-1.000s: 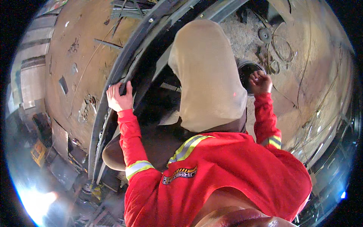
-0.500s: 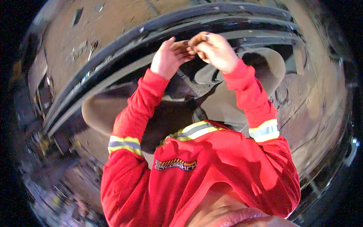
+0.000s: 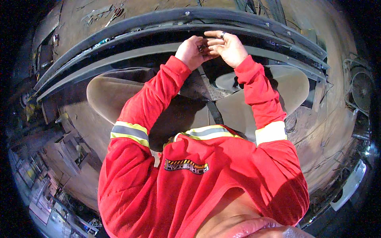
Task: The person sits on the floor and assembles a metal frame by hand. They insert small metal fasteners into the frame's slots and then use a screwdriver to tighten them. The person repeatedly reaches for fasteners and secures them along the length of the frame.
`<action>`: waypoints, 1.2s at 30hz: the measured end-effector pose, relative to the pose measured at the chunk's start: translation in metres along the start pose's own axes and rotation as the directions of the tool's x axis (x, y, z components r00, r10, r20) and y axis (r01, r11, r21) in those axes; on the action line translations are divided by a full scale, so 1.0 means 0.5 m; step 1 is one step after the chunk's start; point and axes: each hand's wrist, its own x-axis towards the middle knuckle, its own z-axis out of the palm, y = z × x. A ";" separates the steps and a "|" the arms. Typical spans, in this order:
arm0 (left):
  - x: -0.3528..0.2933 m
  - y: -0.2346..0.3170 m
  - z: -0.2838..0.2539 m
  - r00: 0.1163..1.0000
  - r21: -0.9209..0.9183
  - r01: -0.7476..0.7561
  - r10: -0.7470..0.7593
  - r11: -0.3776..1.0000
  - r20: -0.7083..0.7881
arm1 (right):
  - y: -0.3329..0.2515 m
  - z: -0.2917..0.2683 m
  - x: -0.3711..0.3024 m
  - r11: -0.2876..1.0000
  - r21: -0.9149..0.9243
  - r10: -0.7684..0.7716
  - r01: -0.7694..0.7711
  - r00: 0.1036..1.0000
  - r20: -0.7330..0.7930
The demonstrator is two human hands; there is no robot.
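My left hand (image 3: 192, 53) is closed, with a small dark round metal piece (image 3: 201, 48) showing at its fingertips; its exact kind cannot be made out. Facing it, my right hand (image 3: 230, 50) wears a dark ring and has its fingers stretched apart. Its lower fingers reach to the left fingertips, touching or nearly so. Both hands are raised over my bent knees, in front of long dark metal beams (image 3: 186, 27) that run across from left to right.
A teal-ended tool (image 3: 104, 41) lies along the beams at left. Beyond them, a red-handled hand tool (image 3: 116, 15) rests on the brown floor (image 3: 158, 6). Thin cable (image 3: 291, 122) loops on the floor at right, near a round framed object (image 3: 360, 88). Metal scraps (image 3: 71, 148) lie at lower left.
The view has steadied and turned slightly. My hands sit closer together, and the small metal piece now shows at my left fingertips. The right fingers have opened from a pinch.
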 end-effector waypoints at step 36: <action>-0.056 0.093 -0.023 0.933 0.978 0.157 0.346 -0.139 -0.101 | 0.009 0.007 0.021 0.950 0.306 0.103 -0.061 0.987 -0.124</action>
